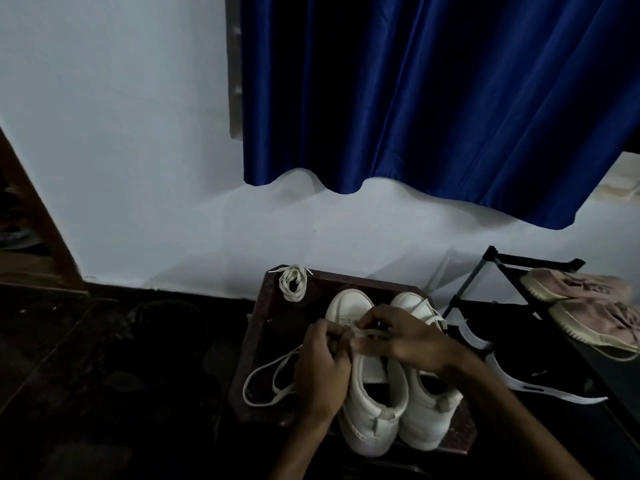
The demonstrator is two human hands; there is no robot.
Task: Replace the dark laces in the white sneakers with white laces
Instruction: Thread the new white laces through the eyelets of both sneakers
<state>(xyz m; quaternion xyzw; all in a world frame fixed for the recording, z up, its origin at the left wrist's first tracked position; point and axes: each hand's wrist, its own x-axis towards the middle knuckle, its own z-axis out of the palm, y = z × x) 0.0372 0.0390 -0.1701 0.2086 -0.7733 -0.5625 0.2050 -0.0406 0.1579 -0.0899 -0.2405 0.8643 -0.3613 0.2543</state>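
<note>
Now both hands meet over the eyelets of the left-side sneaker [375, 400], which stands heel toward the camera on a dark wooden stool [265, 323], touching the other sneaker [427, 410] beside it. The left hand [322, 368] and the right hand [401, 337] each have fingers curled in, pinching a white lace [372, 332] between them; its slack trails in a loop over the stool's left side. A coiled white lace [293, 283] lies at the stool's far corner. Pink sneakers [588, 306] sit on a black rack [464, 289] to the right, below a blue curtain [415, 98].
</note>
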